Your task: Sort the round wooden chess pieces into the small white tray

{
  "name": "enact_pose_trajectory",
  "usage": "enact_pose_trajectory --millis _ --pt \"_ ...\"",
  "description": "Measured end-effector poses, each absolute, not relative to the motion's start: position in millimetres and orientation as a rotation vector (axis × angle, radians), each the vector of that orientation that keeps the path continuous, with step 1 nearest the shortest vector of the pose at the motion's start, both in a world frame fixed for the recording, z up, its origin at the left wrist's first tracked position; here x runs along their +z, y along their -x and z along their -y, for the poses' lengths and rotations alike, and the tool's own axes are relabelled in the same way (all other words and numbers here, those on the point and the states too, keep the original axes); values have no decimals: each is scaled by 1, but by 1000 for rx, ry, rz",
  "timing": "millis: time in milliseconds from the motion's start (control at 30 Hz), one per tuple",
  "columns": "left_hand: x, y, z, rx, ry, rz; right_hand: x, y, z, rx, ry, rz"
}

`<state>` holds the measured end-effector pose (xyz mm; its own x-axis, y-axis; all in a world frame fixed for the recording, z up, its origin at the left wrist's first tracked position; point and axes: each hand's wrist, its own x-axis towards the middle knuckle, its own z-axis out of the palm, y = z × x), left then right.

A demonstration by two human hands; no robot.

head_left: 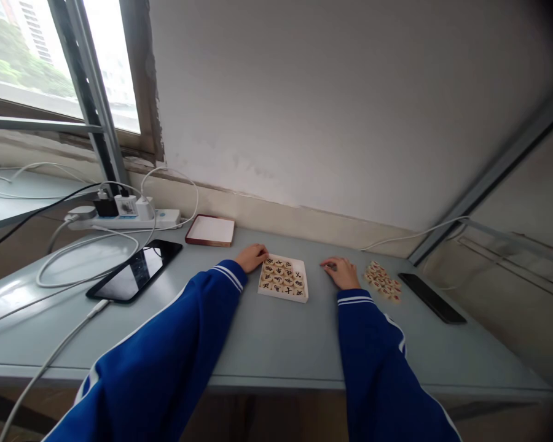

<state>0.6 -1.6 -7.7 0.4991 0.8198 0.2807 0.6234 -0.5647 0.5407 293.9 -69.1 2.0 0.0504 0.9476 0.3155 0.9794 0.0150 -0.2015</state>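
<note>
A shallow white box [306, 287] lies on the desk, holding rows of round Chinese chess pieces [279, 276] with black characters. An unfilled patch shows at its upper right. My left hand [252, 256] grips the box's upper left corner with its fingers. To the right of the box, apart from it, my right hand [343, 272] rests low over the desk with fingers curled together. What those fingers hold, if anything, is hidden. Just beyond that hand lies a cluster of Chinese chess pieces with red characters [382, 280].
A dark red box lid [211, 231] lies inside-up near the wall. At left are a black tablet [136, 270], a loaded power strip [166, 218] and looping white cables [41, 270]. A black phone [431, 298] lies at right. The desk's front edge [276, 383] runs below my forearms.
</note>
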Motion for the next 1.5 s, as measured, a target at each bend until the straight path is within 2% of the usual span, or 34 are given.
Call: enact_pose_trajectory --millis 167,267,433,500,633,833,1067,1167,1300,1500 --pt "-6 3 1 743 -2288 -1156 -5 -347 81 -465 2296 1559" --pt "-6 5 -1 739 -2259 -1129 -1 -349 85 -584 2233 1592" --pt "-12 6 -5 778 -2268 -1121 22 -277 94 -271 1642 2079" --pt "-13 5 -6 782 -2263 -1111 26 -246 102 -223 1530 2226" --pt "-13 4 -4 769 -2263 -1147 21 -217 111 -266 1551 2312" --pt "-10 3 0 769 -2308 -1209 24 -217 107 -197 1538 2240" --pt "-12 2 -1 775 -2326 -1196 23 -279 103 -661 1923 1912" --pt "-12 2 -1 770 -2336 -1193 3 -305 100 -568 2147 2016" --pt "-12 2 0 773 -2336 -1201 -15 -311 96 -332 2144 2134" --pt "-9 3 2 775 -2317 -1201 -12 -329 96 -333 2209 2166"
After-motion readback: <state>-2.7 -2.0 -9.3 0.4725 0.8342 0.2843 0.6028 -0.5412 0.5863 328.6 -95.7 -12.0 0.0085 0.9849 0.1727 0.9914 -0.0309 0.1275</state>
